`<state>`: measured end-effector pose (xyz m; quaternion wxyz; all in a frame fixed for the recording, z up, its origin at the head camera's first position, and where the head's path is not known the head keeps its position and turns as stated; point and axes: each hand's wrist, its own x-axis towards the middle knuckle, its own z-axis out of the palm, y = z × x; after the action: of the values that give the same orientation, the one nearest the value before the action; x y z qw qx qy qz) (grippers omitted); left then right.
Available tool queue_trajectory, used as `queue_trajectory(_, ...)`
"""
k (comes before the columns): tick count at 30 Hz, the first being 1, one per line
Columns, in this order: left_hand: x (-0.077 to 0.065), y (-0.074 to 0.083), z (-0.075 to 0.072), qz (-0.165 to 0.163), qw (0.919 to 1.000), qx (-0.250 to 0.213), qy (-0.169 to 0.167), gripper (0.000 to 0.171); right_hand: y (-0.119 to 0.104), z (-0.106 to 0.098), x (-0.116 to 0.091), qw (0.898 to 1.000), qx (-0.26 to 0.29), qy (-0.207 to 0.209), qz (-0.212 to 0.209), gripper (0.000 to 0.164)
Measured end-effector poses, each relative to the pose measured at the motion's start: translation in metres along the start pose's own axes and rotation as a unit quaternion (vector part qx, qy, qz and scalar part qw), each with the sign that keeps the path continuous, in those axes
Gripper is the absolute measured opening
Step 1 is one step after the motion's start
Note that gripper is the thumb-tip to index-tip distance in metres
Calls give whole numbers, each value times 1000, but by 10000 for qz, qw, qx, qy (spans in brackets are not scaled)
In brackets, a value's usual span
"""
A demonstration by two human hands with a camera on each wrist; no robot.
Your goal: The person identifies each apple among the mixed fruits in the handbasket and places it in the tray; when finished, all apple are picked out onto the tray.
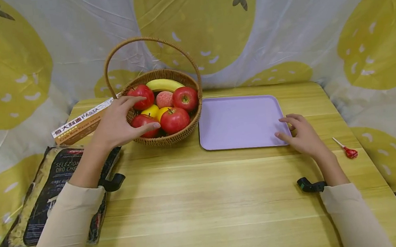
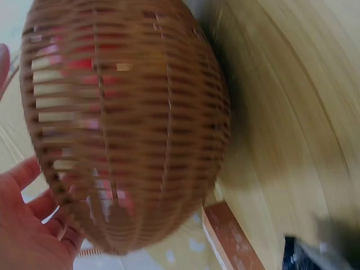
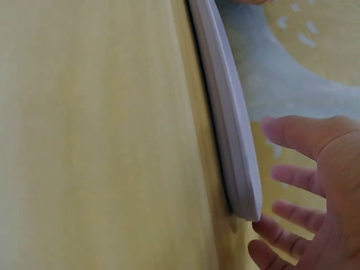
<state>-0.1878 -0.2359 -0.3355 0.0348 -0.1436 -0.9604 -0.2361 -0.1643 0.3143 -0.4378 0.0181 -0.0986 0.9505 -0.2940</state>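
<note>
My left hand (image 1: 114, 121) reaches over the left rim of a wicker basket (image 1: 171, 138), its thumb and fingers spread apart above the fruit. Closest to it are a red apple (image 1: 146, 91) at the upper left and another apple (image 1: 143, 120) below; contact with them cannot be told. In the left wrist view, that hand (image 2: 31, 225) is beside the basket's woven side (image 2: 140, 129). At the right end of a flat lilac tray (image 1: 240, 120) is my right hand (image 1: 304, 136), fingers apart. The right wrist view shows its fingers (image 3: 301, 181) loosely spread around the tray's corner (image 3: 239, 163), gripping nothing.
The basket also holds a banana (image 1: 163, 84), more apples (image 1: 175, 120), a pinkish round fruit (image 1: 164, 99) and yellow fruit (image 1: 151, 111). A pasta box (image 1: 80, 125) and a black pasta bag (image 1: 52, 197) lie left. A red lollipop (image 1: 350, 152) lies right.
</note>
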Motion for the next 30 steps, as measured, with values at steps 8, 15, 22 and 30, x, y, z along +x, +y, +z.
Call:
queue_trajectory(8,9,16,19,77,10000,20,-55,88,10,9,-9,9993,247,182,206,58)
queue_trajectory(15,12,24,28,55,9996,120,-242,94,13,14,-10,9989,384,172,214,59)
queue_trajectory(22,15,30,35,74,9992,233,-310,95,16,18,-11,9986,397,134,313,59)
queue_trajectory(30,20,34,40,110,9985,382,-369,98,21,25,-15,9965,609,511,260,54)
